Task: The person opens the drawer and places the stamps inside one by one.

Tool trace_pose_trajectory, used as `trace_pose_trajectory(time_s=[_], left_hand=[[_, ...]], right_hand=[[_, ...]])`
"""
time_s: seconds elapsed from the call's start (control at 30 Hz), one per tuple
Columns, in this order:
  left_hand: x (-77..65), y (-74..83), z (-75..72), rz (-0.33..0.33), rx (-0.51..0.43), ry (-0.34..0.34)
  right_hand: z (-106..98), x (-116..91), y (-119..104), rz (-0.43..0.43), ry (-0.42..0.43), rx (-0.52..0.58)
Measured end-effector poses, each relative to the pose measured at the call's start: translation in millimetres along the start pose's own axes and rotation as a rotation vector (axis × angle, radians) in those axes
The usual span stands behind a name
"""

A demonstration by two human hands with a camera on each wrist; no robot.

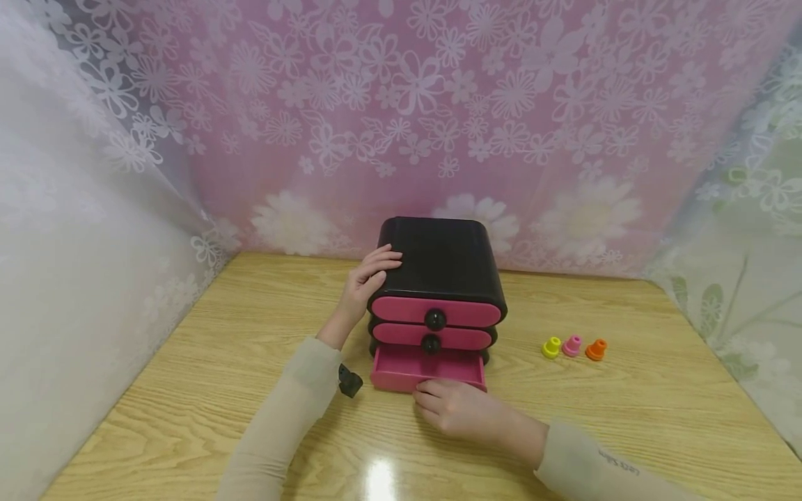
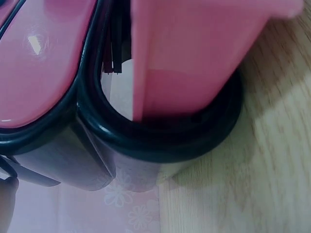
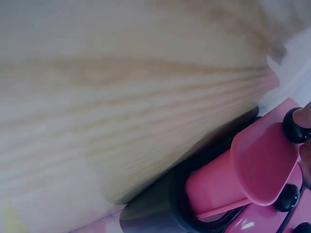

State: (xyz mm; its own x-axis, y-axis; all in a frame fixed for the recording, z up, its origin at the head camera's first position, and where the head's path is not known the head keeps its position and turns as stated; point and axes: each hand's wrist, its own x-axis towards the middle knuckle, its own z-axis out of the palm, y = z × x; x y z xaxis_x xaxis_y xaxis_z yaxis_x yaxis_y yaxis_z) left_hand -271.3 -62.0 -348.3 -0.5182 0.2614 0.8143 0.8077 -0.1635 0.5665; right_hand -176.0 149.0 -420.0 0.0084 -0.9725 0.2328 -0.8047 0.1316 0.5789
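Note:
A black drawer unit (image 1: 445, 257) with pink drawers stands on the table. Its bottom drawer (image 1: 393, 381) is pulled out and looks empty where its inside shows; the upper two are closed. My left hand (image 1: 365, 284) rests on the unit's upper left edge, fingers extended across the top. At the bottom drawer's front, my right hand (image 1: 460, 410) pinches its round black knob (image 3: 295, 127), which the hand hides in the head view. In the left wrist view, the pink drawer side (image 2: 194, 63) projects from the black frame (image 2: 146, 145).
On the wooden table (image 1: 658, 390), right of the unit, sit a yellow (image 1: 551, 347), a pink (image 1: 571, 346) and an orange stepped plastic piece (image 1: 596, 349). A small black object (image 1: 349, 381) shows beside the left sleeve. Flowered curtains (image 1: 438, 104) enclose the back and sides.

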Motion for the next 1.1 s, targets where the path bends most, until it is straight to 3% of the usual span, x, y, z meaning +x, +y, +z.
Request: trace_pose_trajectory(time_s=[0.4,0.87,1.1], left_hand=[[1.5,0.2,-0.6,0.009,-0.006,0.001],[0.3,-0.4,-0.1,-0.006,0.001,-0.002],[0.7,-0.1,0.2,-0.004,0.004,-0.002]], right_hand=[[-8.8,1.2,-13.5,-0.039,0.007,-0.016],[-13.4,1.7,-17.8,-0.05,-0.017,-0.002],[-11.8,0.6,-17.1,-0.07,0.01,0.006]])
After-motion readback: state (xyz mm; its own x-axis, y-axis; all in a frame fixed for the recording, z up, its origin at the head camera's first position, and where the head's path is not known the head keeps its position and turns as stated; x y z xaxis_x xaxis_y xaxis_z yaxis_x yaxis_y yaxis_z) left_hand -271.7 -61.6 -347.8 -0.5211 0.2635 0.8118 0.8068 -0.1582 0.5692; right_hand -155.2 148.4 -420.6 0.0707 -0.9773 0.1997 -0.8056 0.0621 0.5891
